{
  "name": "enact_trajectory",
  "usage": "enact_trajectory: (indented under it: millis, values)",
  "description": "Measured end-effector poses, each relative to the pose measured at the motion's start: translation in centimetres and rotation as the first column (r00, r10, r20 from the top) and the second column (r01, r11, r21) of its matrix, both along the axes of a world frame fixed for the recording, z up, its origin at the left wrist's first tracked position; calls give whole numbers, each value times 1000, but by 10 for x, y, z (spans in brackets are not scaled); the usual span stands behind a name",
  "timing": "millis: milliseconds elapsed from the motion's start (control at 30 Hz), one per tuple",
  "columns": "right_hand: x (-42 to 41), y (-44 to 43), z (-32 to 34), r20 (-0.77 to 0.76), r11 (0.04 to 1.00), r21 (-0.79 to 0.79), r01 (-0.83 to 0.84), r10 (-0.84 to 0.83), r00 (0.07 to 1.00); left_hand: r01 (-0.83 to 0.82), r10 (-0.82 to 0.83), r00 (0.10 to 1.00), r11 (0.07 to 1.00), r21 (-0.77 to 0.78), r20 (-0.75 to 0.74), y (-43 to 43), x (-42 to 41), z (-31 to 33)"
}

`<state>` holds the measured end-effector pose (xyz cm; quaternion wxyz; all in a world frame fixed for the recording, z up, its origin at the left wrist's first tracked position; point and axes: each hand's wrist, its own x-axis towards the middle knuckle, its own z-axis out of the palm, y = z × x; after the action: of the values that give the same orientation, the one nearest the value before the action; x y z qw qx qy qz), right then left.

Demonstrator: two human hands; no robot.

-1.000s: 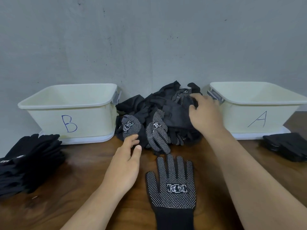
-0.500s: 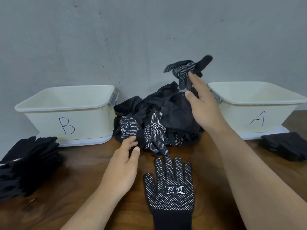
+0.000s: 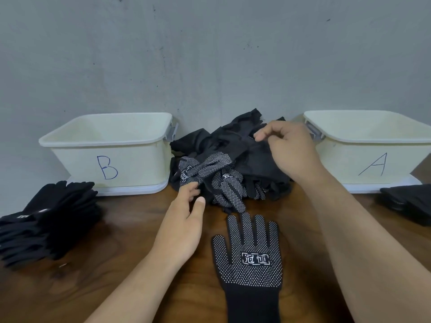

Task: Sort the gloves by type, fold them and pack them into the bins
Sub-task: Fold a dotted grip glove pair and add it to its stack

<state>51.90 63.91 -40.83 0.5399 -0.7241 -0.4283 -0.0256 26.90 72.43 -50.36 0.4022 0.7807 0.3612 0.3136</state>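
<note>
Right hand (image 3: 293, 155) fingers (image 3: 263, 134) pinch fabric atop glove pile (image 3: 233, 164) between bin B (image 3: 140, 169) and bin A (image 3: 338, 164), probably pulling next one. Left hand (image 3: 182, 227) fingers (image 3: 186, 194) apart, steadying pile's near edge. Dotted glove (image 3: 249, 255) staged flat on tabletop (image 3: 116, 264).

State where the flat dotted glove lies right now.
In the head view, the flat dotted glove lies on the wooden table, front and centre, just before the glove pile and right of the left hand.

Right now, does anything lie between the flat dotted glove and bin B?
Yes. The left hand and its forearm cross the path from the flat dotted glove to bin B. Nothing else visible stands there; the bin is open on top.
</note>
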Motion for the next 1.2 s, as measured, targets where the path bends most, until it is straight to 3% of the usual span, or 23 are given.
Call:
enact_trajectory:
  millis: [133,267,433,533,867,1067,1200]
  values:
    - [4,-3,-1,68,994,-95,59,-53,996,2,-2,1000,1000,2,6,1,1,-1]
    - [24,-7,-12,119,951,-170,260,-242,963,6,-6,1000,1000,12,-9,1,-1,-3]
    - [31,-8,-40,33,884,-440,159,-161,986,18,-17,999,1000,15,-27,2,1,-3]
    - [30,-8,-38,-60,906,-405,126,-164,985,16,-16,999,1000,12,-28,2,1,-4]
    - [29,-7,-33,-124,969,-222,104,-134,983,16,-16,999,1000,15,-39,1,1,-4]
    - [20,-1,-33,-2,979,-198,-50,50,999,18,-17,999,1000,18,-46,3,2,-4]
    - [6,1,-30,261,956,-267,-122,194,946,21,-21,999,1000,10,-39,3,1,-5]
